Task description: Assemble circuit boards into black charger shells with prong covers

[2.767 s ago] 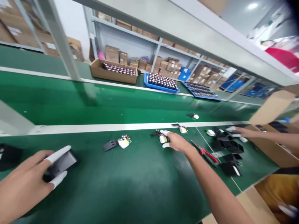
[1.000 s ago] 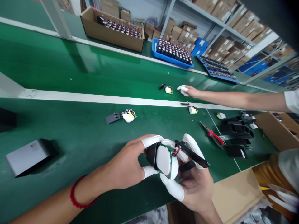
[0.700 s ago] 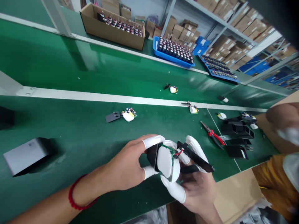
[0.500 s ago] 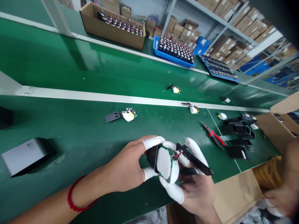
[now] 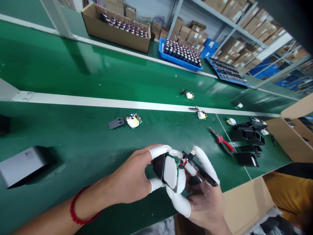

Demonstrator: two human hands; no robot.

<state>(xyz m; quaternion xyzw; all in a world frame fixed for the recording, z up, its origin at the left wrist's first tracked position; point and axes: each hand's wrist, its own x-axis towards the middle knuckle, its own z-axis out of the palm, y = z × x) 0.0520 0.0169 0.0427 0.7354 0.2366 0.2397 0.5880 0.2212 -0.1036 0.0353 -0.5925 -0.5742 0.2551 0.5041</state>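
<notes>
My left hand (image 5: 137, 178), white finger cots on thumb and finger, is closed around a black plastic housing (image 5: 159, 165). Partly inside its mouth sits a circuit board (image 5: 176, 160) with white pads (image 5: 170, 171) on it. My right hand (image 5: 202, 195), also in finger cots, grips the board's outer end. A black end cover (image 5: 201, 169), joined to the board by short red and black wires, lies tilted along my right fingers. Under it a dark piece (image 5: 195, 180) shows at the right palm; its kind is unclear.
Red-handled pliers (image 5: 222, 142) lie to the right, near black housings (image 5: 246, 133). Board assemblies (image 5: 133, 120) rest on the bench and the far green belt. A grey-black case (image 5: 24, 164) stands left. Beyond are a cardboard box (image 5: 114, 36) and blue tray (image 5: 181, 63). A person's yellow clothing (image 5: 288, 192) is at right.
The board assembly on the far belt has shifted right. The other person's hand at right has left its place. My hands keep nearly the same hold, the end cover tilting slightly.
</notes>
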